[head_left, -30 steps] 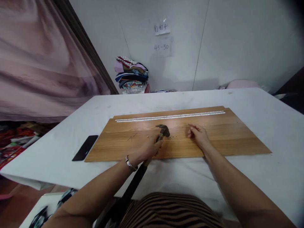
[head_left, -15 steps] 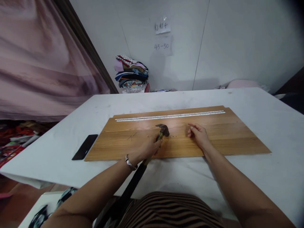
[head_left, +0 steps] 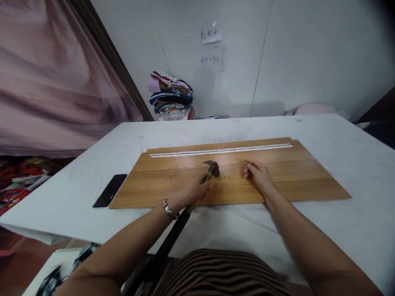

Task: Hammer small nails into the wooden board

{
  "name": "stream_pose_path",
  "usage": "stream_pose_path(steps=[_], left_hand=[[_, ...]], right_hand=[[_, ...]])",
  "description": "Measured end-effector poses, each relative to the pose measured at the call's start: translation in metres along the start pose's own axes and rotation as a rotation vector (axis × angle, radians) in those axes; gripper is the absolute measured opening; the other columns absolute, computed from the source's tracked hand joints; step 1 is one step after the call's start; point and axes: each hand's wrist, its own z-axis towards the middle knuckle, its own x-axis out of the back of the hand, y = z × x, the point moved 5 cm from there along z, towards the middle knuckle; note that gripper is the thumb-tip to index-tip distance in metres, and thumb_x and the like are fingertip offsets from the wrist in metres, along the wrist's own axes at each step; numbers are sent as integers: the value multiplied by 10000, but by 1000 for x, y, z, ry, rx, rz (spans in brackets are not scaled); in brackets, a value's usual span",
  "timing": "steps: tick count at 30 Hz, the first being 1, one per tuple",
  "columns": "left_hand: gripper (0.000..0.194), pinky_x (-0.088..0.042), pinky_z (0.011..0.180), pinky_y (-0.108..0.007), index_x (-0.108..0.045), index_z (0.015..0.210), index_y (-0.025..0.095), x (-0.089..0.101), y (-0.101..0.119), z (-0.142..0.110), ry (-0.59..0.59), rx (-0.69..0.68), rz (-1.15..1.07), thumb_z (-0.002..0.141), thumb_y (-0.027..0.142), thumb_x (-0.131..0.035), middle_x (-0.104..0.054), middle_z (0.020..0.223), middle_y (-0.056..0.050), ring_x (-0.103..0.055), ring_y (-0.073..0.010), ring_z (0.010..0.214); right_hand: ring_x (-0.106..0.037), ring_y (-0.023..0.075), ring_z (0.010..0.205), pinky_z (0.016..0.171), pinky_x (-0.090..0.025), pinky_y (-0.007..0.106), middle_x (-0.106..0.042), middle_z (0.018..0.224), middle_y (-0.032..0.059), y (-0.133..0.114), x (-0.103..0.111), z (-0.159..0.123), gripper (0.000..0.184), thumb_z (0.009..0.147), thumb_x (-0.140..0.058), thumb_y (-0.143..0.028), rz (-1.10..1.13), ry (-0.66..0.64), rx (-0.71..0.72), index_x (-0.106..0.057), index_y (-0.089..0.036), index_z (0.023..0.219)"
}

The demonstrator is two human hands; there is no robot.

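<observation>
My left hand (head_left: 194, 192) is closed around the handle of a claw hammer (head_left: 212, 167), close under its metal head. The dark grip slants back toward my body. The head is over a wooden board (head_left: 296, 179), beside a short row of small dark dots (head_left: 225, 177) that look like nail heads. To the left, several thin nails (head_left: 170, 177) lie loose on the wood. My right hand (head_left: 259, 176) rests over the board right of the dots, index finger stretched out and the others loosely bent. Nothing plainly shows in it.
Two white measuring strips (head_left: 222, 151) run along the board's far side. A black phone (head_left: 110, 190) lies left of the board on the white table (head_left: 77, 181). Folded cloths (head_left: 171, 96) are stacked by the wall, and a pink curtain (head_left: 55, 78) hangs at left.
</observation>
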Motion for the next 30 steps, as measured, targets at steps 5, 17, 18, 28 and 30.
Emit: stream_pose_path(steps=[5,17,18,28,30], left_hand=[[154,-391,406,-174,-480,849,179,0,-2,0,-7,22,-14,875,324,-526,-487,611,59,-461,-60,445],[133,-387,401,-182,-482,834,180,0,0,-1,6,10,6,871,301,-522,-499,635,50,-459,-57,441],[129,-391,403,-185,-480,834,180,0,0,0,11,15,5,873,297,-517,-502,644,48,-459,-57,442],[119,-400,412,-195,-474,844,184,0,-1,-1,-8,29,6,874,296,-501,-495,637,48,-465,-67,449],[128,-401,411,-194,-476,851,184,0,0,-1,-5,16,7,877,308,-498,-508,654,43,-466,-64,450]], right_hand=[[-559,115,446,483,-431,259,-628,571,-40,2,2,1,382,661,-718,-381,-5,3,-3,-672,-170,976],[-558,115,446,487,-435,262,-632,575,-41,4,2,3,382,678,-712,-388,-16,-10,10,-671,-172,991],[-558,115,446,487,-436,263,-634,576,-39,4,2,3,384,678,-713,-389,-17,-9,9,-671,-171,992],[-557,113,432,476,-422,258,-636,558,-44,3,2,2,390,652,-722,-385,-7,2,-5,-668,-171,974],[-554,110,427,474,-420,257,-638,554,-47,2,1,2,390,643,-723,-384,0,6,-6,-666,-173,966]])
